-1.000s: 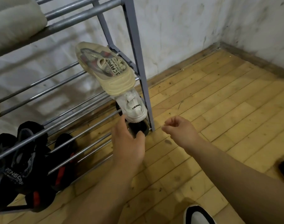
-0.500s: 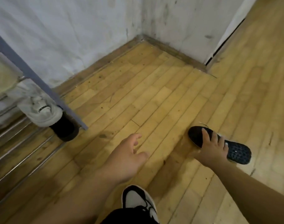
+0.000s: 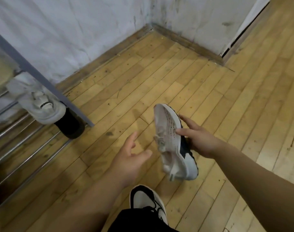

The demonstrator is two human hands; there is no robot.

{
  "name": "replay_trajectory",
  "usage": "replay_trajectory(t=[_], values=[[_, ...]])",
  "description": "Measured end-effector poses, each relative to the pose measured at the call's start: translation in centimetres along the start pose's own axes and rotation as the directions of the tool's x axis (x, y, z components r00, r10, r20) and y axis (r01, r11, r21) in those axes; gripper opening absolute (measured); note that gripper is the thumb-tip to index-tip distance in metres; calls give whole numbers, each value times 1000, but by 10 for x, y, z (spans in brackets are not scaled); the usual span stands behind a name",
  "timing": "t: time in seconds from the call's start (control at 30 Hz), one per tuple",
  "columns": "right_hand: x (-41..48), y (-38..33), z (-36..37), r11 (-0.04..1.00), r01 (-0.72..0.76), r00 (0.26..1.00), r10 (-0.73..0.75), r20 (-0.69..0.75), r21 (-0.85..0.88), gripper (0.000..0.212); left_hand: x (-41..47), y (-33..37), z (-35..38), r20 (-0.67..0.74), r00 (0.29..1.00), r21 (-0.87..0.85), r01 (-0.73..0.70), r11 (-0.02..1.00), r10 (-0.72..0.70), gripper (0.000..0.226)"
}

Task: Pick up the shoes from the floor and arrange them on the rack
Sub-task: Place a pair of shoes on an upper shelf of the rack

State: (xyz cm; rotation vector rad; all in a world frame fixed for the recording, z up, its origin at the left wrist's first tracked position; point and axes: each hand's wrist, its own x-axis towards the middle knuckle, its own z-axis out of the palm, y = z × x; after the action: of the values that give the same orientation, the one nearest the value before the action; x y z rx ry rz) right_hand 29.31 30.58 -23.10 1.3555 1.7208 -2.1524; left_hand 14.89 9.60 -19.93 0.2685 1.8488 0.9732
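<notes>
Half a second earlier, logged shoe lying on floor; recorded it lifted clear, clamped in right grip. Noted left grip slack, empty. Judged rack placement next.

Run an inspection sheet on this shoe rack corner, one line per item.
Surface: yellow wooden plank floor, scuffed and spotted.
Job's things: white-and-navy knit sneaker, held tilted; grey metal shoe rack at left carries a white lace-up sneaker, with a black shoe beneath it.
Clutter: nothing seen.
Hands: right hand grips the knit sneaker, thumb on the upper, fingers behind the sole; left hand open, holding nothing.
Cables: nothing seen.
Surroundings: stained white walls meeting in a corner; the person's black-and-white shoe at bottom.
</notes>
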Motion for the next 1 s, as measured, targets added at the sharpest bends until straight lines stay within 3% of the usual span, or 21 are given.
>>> replay_trajectory(t=[0.07, 0.17, 0.23, 0.43, 0.57, 0.7, 0.87, 1.0], values=[[-1, -10, 48, 980, 28, 996, -43, 74, 196, 60, -4, -3, -4, 53, 997, -156, -41, 987, 50, 74], [0, -14, 108, 995, 63, 997, -58, -58, 82, 62, -8, -15, -18, -87, 994, -207, -79, 975, 61, 62], [-3, -12, 135, 997, 72, 997, -71, -30, 37, 62, -12, -23, -31, -184, 983, -274, -32, 961, -19, 55], [-24, -17, 168, 997, 17, 987, -6, 158, -70, 50, -57, -35, -76, -362, 930, -97, -109, 989, 67, 52], [-41, -33, 193, 982, 46, 955, 11, 297, -183, 42, -81, -40, -103, -445, 895, -220, -66, 973, -40, 45], [-55, -55, 221, 971, 68, 914, 31, 404, -230, 47, -110, -46, -127, -553, 827, -271, -68, 960, -97, 38], [-70, -84, 251, 958, 180, 847, -36, 530, -222, 49, -149, -43, -146, -672, 740, -283, -216, 935, -32, 32], [-65, -102, 277, 948, 264, 826, -129, 549, -176, 46, -152, -42, -164, -754, 655, -225, -314, 923, 39, 40]])
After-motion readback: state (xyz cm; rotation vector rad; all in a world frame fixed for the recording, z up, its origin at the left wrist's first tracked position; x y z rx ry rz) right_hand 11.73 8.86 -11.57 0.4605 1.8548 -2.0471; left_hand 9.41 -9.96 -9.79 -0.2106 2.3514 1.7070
